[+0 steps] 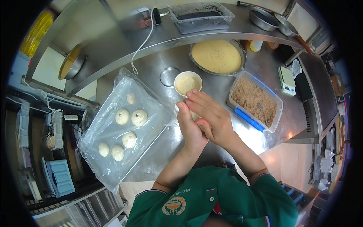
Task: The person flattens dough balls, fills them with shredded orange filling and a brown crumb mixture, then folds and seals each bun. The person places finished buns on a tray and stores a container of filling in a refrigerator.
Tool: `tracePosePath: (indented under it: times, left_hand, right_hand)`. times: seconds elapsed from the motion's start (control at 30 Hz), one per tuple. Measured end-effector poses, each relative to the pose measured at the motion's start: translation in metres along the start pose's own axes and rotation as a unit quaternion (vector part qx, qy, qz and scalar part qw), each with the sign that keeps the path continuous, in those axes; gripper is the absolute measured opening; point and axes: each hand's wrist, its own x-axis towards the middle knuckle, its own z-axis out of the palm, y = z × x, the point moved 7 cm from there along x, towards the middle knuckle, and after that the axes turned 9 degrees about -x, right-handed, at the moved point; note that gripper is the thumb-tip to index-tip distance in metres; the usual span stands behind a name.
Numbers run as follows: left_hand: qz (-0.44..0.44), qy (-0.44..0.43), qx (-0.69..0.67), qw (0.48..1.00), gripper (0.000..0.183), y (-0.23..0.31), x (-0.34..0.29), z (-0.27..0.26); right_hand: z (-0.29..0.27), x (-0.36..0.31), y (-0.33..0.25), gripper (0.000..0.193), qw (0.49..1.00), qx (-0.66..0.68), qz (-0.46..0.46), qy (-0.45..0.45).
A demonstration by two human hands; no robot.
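My left hand (191,126) and my right hand (214,117) are cupped together over the middle of the steel table. A piece of pale dough (194,115) shows between the palms, mostly hidden by the fingers. Just beyond the fingertips stands a white bowl (188,83) with a pale crumbly powder in it. To the left, a tray (151,145) is wrapped in clear plastic film (124,85). Several round dough balls (129,139) lie on it, and a dark spot marks the top of some.
A blue-clipped plastic box (252,97) of brown crumbs lies to the right, near a kitchen scale (286,81). Behind stands a wide bowl of yellow batter (216,56). A raised steel shelf (159,43) crosses the back, with a white cable (145,41) hanging over its edge.
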Motion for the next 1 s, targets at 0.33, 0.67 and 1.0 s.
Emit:
tracePosePath:
  times: [0.33,0.67,1.0]
  left_hand:
    - [0.156,-0.020,0.097,0.983,0.045,0.004,-0.009,-0.025]
    - [0.059,-0.100,0.006,0.993,0.055,0.022,0.001,-0.010]
    - [0.002,-0.044,0.027,0.999,0.081,0.021,0.035,-0.025]
  right_hand:
    - [0.008,-0.002,-0.010,0.035,0.999,0.014,-0.005,0.048]
    - [0.010,-0.006,0.003,0.058,0.967,0.236,0.084,0.049]
    - [0.039,-0.036,0.027,0.046,0.858,0.367,0.320,0.165]
